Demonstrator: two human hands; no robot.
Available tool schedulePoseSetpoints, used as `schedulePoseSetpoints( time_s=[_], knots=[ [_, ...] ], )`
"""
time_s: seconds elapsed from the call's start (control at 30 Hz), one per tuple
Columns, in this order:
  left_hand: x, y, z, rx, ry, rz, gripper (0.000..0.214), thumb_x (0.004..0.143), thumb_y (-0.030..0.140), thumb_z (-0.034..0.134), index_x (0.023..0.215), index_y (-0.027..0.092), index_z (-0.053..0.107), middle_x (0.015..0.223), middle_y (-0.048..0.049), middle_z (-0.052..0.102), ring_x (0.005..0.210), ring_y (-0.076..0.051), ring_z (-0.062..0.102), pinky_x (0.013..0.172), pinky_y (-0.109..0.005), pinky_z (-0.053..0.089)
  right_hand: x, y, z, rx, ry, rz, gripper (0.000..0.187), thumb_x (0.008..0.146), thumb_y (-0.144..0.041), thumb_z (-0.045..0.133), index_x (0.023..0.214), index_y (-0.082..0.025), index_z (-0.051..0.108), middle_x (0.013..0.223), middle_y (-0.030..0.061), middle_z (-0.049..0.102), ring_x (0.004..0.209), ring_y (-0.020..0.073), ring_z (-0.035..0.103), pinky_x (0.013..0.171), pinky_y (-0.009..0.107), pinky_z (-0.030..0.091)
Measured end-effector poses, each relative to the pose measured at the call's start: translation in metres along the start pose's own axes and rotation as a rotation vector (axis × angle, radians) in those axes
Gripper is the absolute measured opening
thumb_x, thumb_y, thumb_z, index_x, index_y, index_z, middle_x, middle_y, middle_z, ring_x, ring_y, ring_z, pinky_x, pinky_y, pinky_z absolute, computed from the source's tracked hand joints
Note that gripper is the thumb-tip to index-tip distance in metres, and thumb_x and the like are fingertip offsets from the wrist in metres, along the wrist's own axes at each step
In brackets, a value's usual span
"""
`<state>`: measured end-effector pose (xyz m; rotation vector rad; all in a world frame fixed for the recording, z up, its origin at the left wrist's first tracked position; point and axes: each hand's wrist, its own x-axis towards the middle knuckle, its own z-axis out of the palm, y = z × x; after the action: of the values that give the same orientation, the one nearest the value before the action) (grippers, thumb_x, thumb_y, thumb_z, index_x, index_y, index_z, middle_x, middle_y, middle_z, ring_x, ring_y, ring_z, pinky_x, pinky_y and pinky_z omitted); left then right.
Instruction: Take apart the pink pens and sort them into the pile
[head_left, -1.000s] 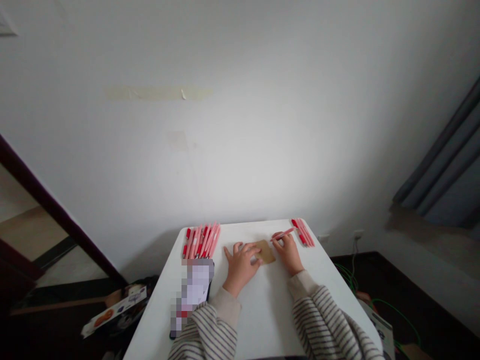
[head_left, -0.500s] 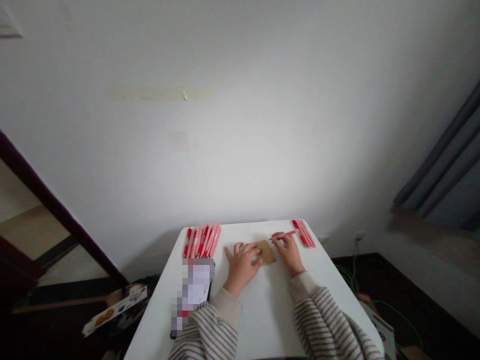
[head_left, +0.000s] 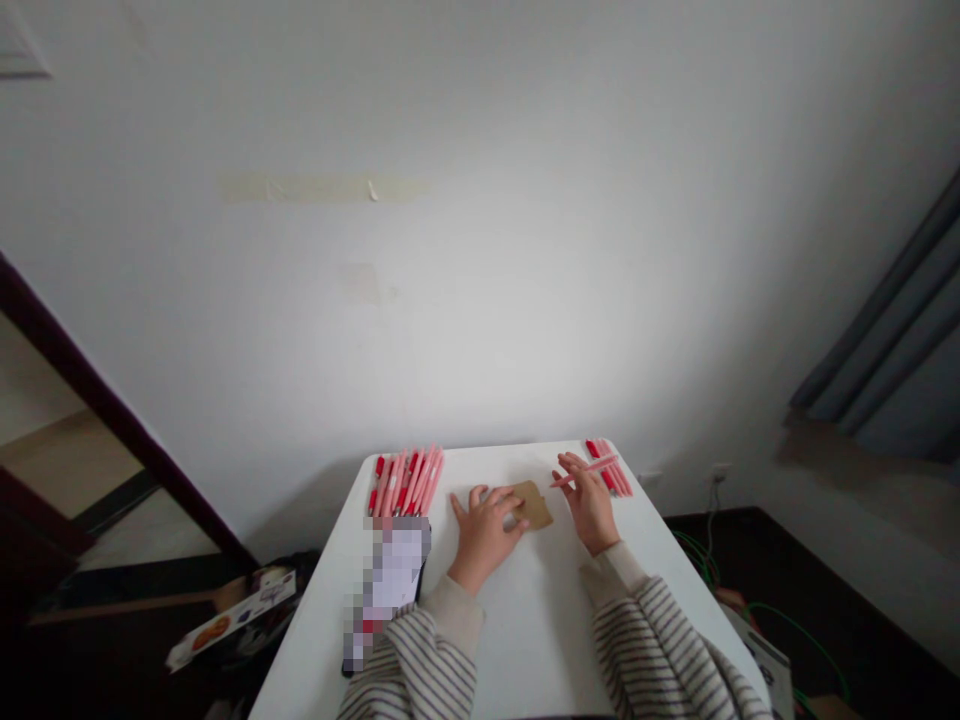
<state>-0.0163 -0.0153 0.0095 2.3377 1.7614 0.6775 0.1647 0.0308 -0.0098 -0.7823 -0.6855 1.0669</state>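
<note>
The pen (head_left: 601,466) is in your right hand (head_left: 591,508), pinched between thumb and fingers, slanting with its left end just beside the brown card (head_left: 534,508). The card lies flat near the far side of the table (head_left: 525,625), and your left hand (head_left: 484,530) rests over its left edge with fingers spread. Just beyond your right hand, at the far right corner, lies a small row of red and pink pens (head_left: 619,482); the held pen crosses in front of it, and you cannot tell whether they touch. At the far left lies a larger bunch (head_left: 406,482), with a pixelated device (head_left: 393,572) nearer you, partly under your left sleeve (head_left: 420,665). Behind stands the wall (head_left: 495,270).
</note>
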Motion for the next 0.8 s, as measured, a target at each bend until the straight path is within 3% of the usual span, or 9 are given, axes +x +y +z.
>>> schedulePoseSetpoints(
  time_s=[0.2,0.3,0.43,0.63,0.8],
  knots=[
    [0.0,-0.002,0.001,-0.002,-0.01,-0.007,0.04,0.075,0.046,0.067,0.115,0.041,0.062,0.13,-0.0002,0.059,0.124,-0.032,0.039,0.107,-0.075,0.005,-0.002,-0.012,0.002,0.132,-0.044,0.051,0.037,0.068,-0.033,0.074,0.103,-0.03,0.063,0.097,-0.0004,0.063,0.07,0.0112,0.056,0.062,0.029,0.048],
    [0.001,-0.003,0.003,0.018,-0.009,-0.003,0.041,0.075,0.048,0.066,0.115,0.044,0.061,0.13,0.0016,0.059,0.124,-0.031,0.039,0.106,-0.076,0.007,-0.004,-0.018,0.001,0.176,-0.102,0.098,0.028,0.077,-0.053,0.063,0.088,-0.027,0.064,0.085,0.0004,0.063,0.061,0.0121,0.051,0.061,0.032,0.047],
    [0.001,-0.005,0.005,0.022,-0.006,0.007,0.042,0.075,0.049,0.067,0.116,0.046,0.059,0.13,0.004,0.058,0.125,-0.03,0.039,0.105,-0.077,0.008,-0.005,-0.02,-0.001,0.22,-0.13,0.122,0.062,0.079,-0.079,0.034,0.067,-0.024,0.058,0.079,0.0052,0.063,0.061,0.016,0.05,0.062,0.036,0.045],
    [0.001,-0.004,0.002,0.007,-0.012,0.004,0.039,0.076,0.047,0.067,0.114,0.044,0.061,0.13,0.0027,0.058,0.125,-0.03,0.038,0.106,-0.076,0.006,-0.007,-0.023,-0.003,0.073,-0.153,0.077,0.065,0.077,-0.081,0.027,0.055,-0.023,0.045,0.074,0.0053,0.06,0.061,0.0167,0.048,0.063,0.037,0.044],
    [0.001,-0.004,0.002,0.015,-0.017,0.002,0.039,0.076,0.047,0.067,0.114,0.043,0.061,0.13,0.0017,0.059,0.125,-0.03,0.039,0.107,-0.075,0.008,-0.008,-0.027,-0.002,0.106,-0.149,0.068,0.061,0.078,-0.076,0.03,0.05,-0.022,0.038,0.068,0.003,0.054,0.058,0.0147,0.043,0.061,0.034,0.042]
  ],
)
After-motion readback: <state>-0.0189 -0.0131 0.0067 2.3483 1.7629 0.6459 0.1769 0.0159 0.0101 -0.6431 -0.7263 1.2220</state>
